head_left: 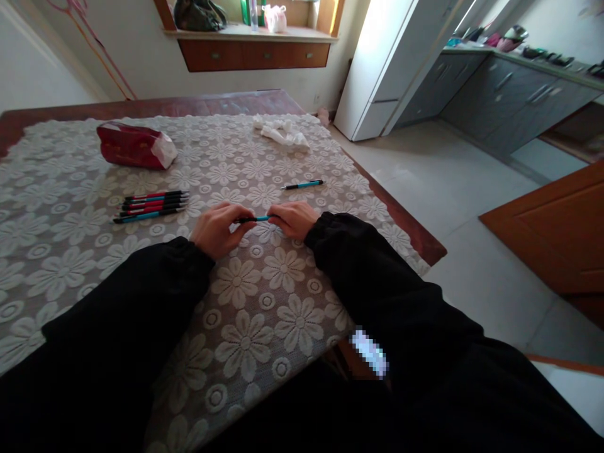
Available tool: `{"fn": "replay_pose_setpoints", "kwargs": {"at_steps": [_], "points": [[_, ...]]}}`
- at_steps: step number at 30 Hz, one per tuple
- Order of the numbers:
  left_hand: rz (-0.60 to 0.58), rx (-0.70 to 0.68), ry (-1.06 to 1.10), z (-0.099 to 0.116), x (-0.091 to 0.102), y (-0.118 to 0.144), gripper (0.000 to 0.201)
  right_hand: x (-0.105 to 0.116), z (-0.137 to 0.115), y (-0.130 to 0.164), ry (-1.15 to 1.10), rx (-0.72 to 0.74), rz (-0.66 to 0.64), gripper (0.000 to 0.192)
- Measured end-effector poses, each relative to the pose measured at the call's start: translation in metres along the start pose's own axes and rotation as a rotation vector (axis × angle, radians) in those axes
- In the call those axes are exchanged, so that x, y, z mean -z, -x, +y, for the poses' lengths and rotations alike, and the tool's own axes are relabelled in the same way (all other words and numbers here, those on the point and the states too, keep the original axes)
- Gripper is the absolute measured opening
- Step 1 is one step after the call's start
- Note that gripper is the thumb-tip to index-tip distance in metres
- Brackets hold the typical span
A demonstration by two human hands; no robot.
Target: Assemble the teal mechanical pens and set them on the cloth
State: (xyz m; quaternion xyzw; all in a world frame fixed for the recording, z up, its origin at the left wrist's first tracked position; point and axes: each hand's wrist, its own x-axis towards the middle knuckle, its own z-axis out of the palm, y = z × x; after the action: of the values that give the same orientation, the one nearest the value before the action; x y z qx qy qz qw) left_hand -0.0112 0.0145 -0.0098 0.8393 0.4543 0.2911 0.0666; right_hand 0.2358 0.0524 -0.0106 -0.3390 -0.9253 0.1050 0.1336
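Observation:
My left hand [218, 228] and my right hand [293, 219] both grip one blue and black pen [255, 219], held level just above the lace tablecloth [245, 327]. The left hand has the black end, the right hand the blue end. Both arms wear black sleeves. Left of my hands lies a row of several red, blue and black pens [151, 206]. Another blue pen [302, 184] lies alone beyond my right hand.
A red tissue pack [135, 145] sits at the far left of the table, and crumpled white tissue [282, 132] at the far right. The table's right edge [406, 223] borders tiled floor. Grey cabinets and a white fridge stand beyond.

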Motion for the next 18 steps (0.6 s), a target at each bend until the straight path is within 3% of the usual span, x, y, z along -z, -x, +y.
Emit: {"fn": "replay_pose_setpoints", "kwargs": {"at_steps": [3,7,10,13,18], "points": [[-0.042,0.013,-0.013,0.0020,0.0012,-0.0004,0.042,0.0001,0.0000,0.0006,-0.006,0.046,-0.001,0.035],[0.018,-0.031,0.023,0.0035,0.0008,-0.0010,0.036,-0.0023,0.0020,0.0011,-0.013,0.037,0.032,0.034],[-0.023,-0.015,-0.021,0.0026,0.0000,-0.0007,0.032,-0.0040,0.0036,0.0008,-0.004,0.057,0.032,0.033],[-0.055,0.014,-0.018,0.0016,-0.0003,-0.0004,0.041,-0.0036,0.0034,0.0005,-0.011,0.125,0.048,0.031],[0.022,-0.044,-0.014,0.0024,-0.0007,-0.0001,0.033,-0.0008,-0.0013,0.0011,0.016,0.089,0.088,0.026]]}}
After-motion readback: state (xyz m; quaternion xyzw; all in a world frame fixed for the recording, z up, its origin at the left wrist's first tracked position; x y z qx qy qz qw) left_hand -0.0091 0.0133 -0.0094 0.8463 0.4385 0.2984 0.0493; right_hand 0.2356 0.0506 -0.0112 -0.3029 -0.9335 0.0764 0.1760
